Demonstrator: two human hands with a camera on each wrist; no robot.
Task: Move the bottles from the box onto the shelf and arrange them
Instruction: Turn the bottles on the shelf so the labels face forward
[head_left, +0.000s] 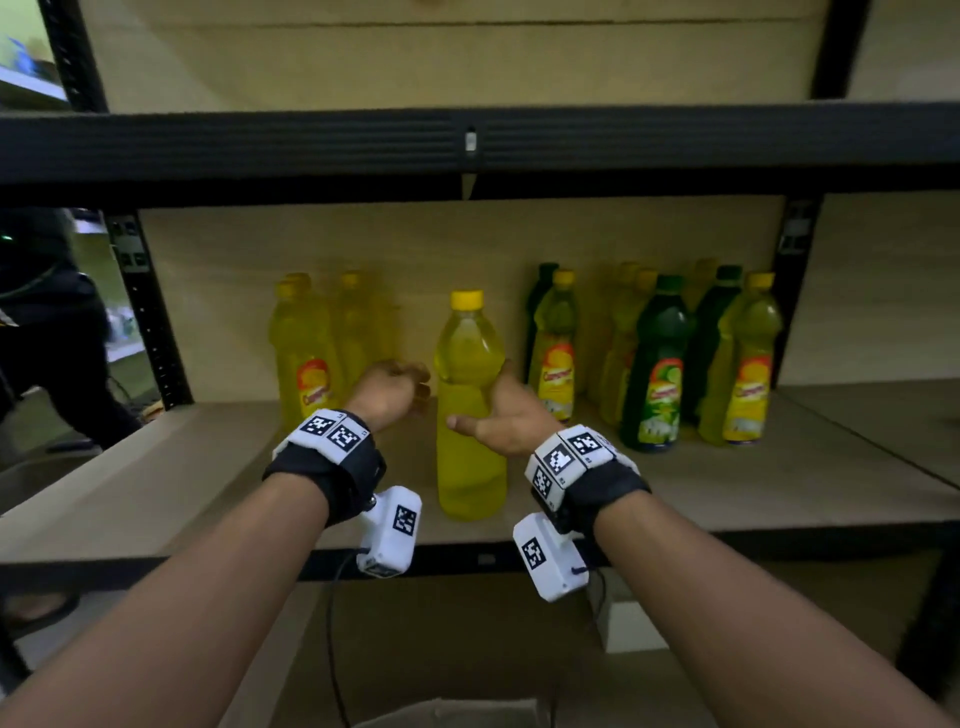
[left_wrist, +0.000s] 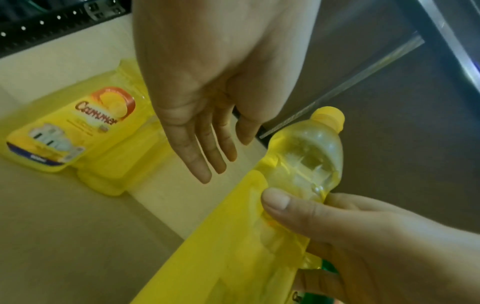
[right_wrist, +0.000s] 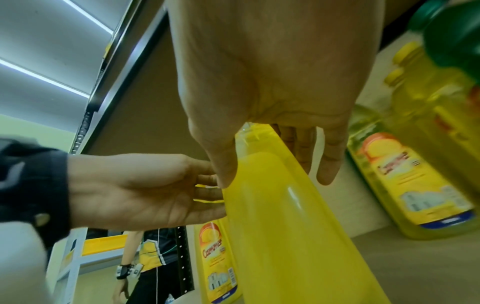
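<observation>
An unlabelled yellow bottle (head_left: 470, 364) with a yellow cap stands upright near the front middle of the wooden shelf (head_left: 208, 493). My right hand (head_left: 488, 410) grips its middle, thumb on the front and fingers round the far side; the left wrist view shows that grip on the bottle (left_wrist: 233, 246) just below its neck. My left hand (head_left: 410, 389) hovers close beside the bottle on its left, fingers straight and relaxed (left_wrist: 205, 144), holding nothing. In the right wrist view the bottle (right_wrist: 272, 205) runs down between thumb and fingers, with the left hand (right_wrist: 145, 189) at its side.
A few labelled yellow bottles (head_left: 304, 353) stand at the back left. Several yellow and green bottles (head_left: 660, 364) crowd the back right. A black beam (head_left: 467, 145) of the upper shelf hangs overhead. Another person (head_left: 47, 322) stands beyond the left upright.
</observation>
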